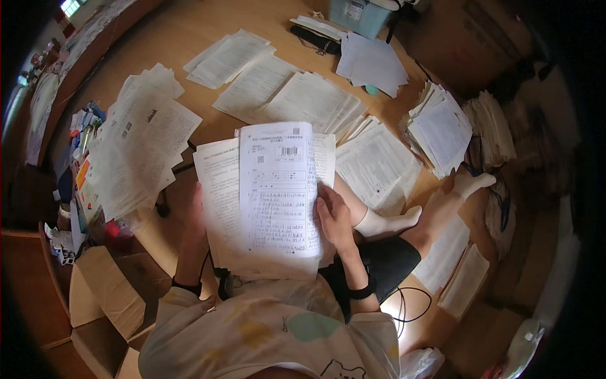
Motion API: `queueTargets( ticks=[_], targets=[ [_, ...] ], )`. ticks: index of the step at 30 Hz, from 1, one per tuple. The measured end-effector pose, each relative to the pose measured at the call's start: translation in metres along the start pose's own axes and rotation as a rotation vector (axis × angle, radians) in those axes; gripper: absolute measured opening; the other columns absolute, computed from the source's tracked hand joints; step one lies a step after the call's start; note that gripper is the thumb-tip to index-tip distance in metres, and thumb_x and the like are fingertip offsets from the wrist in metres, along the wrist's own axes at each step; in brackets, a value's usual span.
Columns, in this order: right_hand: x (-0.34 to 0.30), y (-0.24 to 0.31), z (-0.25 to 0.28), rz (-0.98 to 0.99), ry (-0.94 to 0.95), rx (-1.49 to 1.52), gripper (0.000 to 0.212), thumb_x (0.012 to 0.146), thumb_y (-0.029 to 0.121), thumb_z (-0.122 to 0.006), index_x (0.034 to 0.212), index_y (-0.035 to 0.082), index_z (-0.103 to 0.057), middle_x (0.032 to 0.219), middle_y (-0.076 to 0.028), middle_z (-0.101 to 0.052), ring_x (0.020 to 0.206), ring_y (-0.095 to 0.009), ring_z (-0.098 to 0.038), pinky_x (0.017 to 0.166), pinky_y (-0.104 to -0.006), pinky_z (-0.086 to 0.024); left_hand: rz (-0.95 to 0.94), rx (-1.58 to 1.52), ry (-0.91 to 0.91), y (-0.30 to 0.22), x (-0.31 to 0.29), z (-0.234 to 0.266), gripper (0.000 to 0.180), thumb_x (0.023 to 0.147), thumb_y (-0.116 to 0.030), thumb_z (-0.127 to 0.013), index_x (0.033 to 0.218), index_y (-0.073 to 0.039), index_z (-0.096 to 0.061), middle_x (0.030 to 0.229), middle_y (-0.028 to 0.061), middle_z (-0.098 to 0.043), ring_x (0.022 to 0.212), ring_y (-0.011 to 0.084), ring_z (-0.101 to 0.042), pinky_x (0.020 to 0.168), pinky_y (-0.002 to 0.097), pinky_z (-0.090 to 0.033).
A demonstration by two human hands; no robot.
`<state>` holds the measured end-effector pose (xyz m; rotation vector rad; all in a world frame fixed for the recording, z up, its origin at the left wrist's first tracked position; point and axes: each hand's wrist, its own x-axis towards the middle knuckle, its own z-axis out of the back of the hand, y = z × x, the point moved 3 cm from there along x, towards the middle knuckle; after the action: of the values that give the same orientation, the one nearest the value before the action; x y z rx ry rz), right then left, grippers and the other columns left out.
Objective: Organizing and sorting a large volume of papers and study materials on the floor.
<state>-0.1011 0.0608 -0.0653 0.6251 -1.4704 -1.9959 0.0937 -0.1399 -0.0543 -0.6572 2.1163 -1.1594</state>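
Observation:
A stack of printed papers is held up in front of my body. Its front piece is a white answer sheet with a barcode, small square codes and handwritten lines; its top edge curls over. My right hand grips the stack's right edge, fingers bent over the sheets. At the left edge, my left hand supports the same stack, with most of its fingers hidden behind the paper. More text-covered sheets show behind the white one.
Fanned papers lie at left, and further piles spread ahead on the wooden floor. A thick paper pile sits at right. An open cardboard box stands lower left, a light-blue bin at the back. Black cable curls at right.

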Motion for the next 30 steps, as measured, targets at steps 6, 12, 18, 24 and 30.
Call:
queueTargets(
  ticks=[6, 12, 18, 24, 30],
  targets=[
    [0.002, 0.036, -0.020, 0.138, 0.127, -0.259, 0.035, 0.079, 0.013, -0.056, 0.108, -0.003, -0.046, 0.094, -0.018, -0.055, 0.089, -0.023, -0.054, 0.074, -0.0304, -0.043, -0.040, -0.271, -0.037, 0.007, 0.002, 0.009, 0.033, 0.088, -0.022, -0.036, 0.109, 0.001, -0.044, 0.101, 0.0123, -0.054, 0.087, 0.0191, -0.055, 0.077, 0.0308, -0.044],
    [-0.004, 0.034, -0.044, -0.190, 0.406, 0.579, 0.049, 0.082, 0.011, -0.055, 0.123, -0.003, -0.032, 0.112, -0.011, -0.049, 0.101, -0.016, -0.047, 0.085, -0.0288, -0.039, -0.205, 0.038, -0.113, 0.003, -0.001, 0.018, 0.030, 0.078, -0.005, -0.051, 0.106, 0.003, -0.042, 0.100, 0.0148, -0.053, 0.087, 0.0185, -0.055, 0.073, 0.0297, -0.046],
    [-0.017, 0.039, -0.032, -0.362, 0.380, 0.813, 0.053, 0.079, 0.006, -0.057, 0.124, 0.000, -0.031, 0.115, -0.010, -0.047, 0.104, -0.016, -0.045, 0.087, -0.0270, -0.037, -0.218, 0.123, -0.053, -0.022, -0.014, -0.012, 0.034, 0.075, -0.004, -0.056, 0.106, 0.002, -0.044, 0.097, 0.0115, -0.055, 0.085, 0.0157, -0.054, 0.073, 0.0289, -0.045],
    [-0.025, 0.079, 0.006, 0.060, 0.246, 0.510, 0.035, 0.077, 0.004, -0.059, 0.109, -0.002, -0.047, 0.100, -0.007, -0.055, 0.092, -0.014, -0.050, 0.080, -0.0271, -0.040, -0.730, 0.559, 0.090, -0.090, -0.046, -0.058, 0.040, 0.068, -0.005, -0.063, 0.104, 0.002, -0.048, 0.094, 0.0101, -0.057, 0.084, 0.0150, -0.055, 0.072, 0.0288, -0.046],
    [-0.022, 0.119, 0.016, 0.478, 0.348, 0.316, 0.047, 0.073, 0.004, -0.062, 0.115, -0.002, -0.043, 0.111, -0.012, -0.049, 0.100, -0.019, -0.048, 0.088, -0.0298, -0.037, -0.831, 0.300, 0.181, -0.103, -0.050, -0.062, 0.063, 0.058, -0.008, -0.073, 0.111, 0.002, -0.043, 0.102, 0.0110, -0.053, 0.090, 0.0165, -0.054, 0.074, 0.0286, -0.044]
  ],
)
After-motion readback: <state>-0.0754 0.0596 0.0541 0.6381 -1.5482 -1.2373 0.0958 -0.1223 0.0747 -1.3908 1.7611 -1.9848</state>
